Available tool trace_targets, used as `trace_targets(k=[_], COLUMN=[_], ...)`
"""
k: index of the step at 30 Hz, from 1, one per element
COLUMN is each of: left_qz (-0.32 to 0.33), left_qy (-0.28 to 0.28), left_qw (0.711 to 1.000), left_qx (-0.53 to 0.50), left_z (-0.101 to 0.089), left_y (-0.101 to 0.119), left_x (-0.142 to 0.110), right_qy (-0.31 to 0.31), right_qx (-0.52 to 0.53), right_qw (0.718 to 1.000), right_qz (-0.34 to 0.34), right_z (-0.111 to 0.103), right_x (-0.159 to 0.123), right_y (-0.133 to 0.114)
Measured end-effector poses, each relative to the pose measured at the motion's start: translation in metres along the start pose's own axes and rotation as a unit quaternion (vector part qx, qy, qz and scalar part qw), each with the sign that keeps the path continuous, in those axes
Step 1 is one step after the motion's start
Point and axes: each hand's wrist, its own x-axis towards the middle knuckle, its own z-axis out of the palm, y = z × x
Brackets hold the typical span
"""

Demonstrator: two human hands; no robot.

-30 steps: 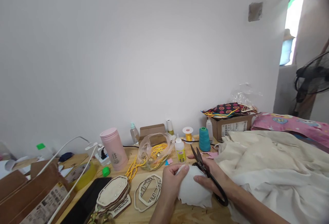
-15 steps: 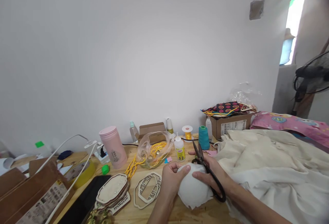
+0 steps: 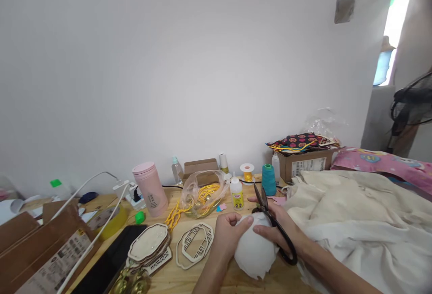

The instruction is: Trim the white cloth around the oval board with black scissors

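My left hand is closed on the upper left edge of a white rounded piece, its thumb lying on top. This piece looks like cloth, with a ragged lower edge. Black-handled scissors are in my right hand, blades pointing up and away, the tips slightly apart. My right thumb also rests on the white piece. Just beyond both hands stand a white glue bottle with a yellow label and a teal thread cone.
Wooden frame pieces and stacked wooden plaques lie to the left, near a black phone-like slab and a pink tumbler. Yellow cord fills a plastic bag. Cream cloth heaps at right before a cardboard box.
The white piece has turned slightly, and its ragged lower edge sits a little lower and further right. Both hands keep their holds. The camera view has shifted slightly.
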Motion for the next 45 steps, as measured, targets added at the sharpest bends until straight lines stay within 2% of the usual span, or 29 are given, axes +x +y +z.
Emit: trace_targets(k=[3,7,14,20,23,26,30,36,40,45], left_qz=[0.015,0.019,0.014,0.017,0.027,0.03,0.011,-0.03,-0.027,-0.006], left_qy=[0.007,-0.023,-0.014,-0.054,-0.051,-0.041,-0.039,-0.061,-0.083,-0.047], left_qw=[1.0,1.0,1.0,0.998,0.998,0.999,0.999,0.996,0.993,0.998], left_qx=[0.004,-0.005,0.022,-0.001,0.002,0.005,-0.008,-0.057,-0.08,-0.039], left_z=[0.0,0.0,0.0,0.0,0.002,0.002,0.001,0.001,0.002,0.0], left_y=[0.002,0.005,0.003,0.006,0.006,0.006,0.006,0.006,0.011,0.011], left_x=[0.001,0.0,-0.003,-0.003,-0.003,-0.004,-0.005,-0.005,-0.007,-0.006], right_qy=[0.033,0.072,0.005,0.019,0.026,0.006,-0.009,0.004,0.017,-0.001], right_qx=[0.025,0.053,0.02,0.006,0.005,-0.002,0.003,-0.001,0.017,0.045], right_qw=[0.999,0.995,1.0,1.0,1.0,1.0,1.0,1.0,0.999,0.999], right_qz=[0.017,0.041,0.017,0.013,0.014,0.012,-0.015,0.003,0.021,0.025], right_z=[0.0,-0.002,0.002,-0.001,0.0,0.002,0.004,0.001,-0.001,0.0], right_x=[0.001,0.002,0.0,0.001,0.001,0.001,0.0,0.0,0.001,0.0], right_y=[0.002,0.007,0.005,0.007,0.007,0.003,-0.002,-0.002,0.0,0.002])
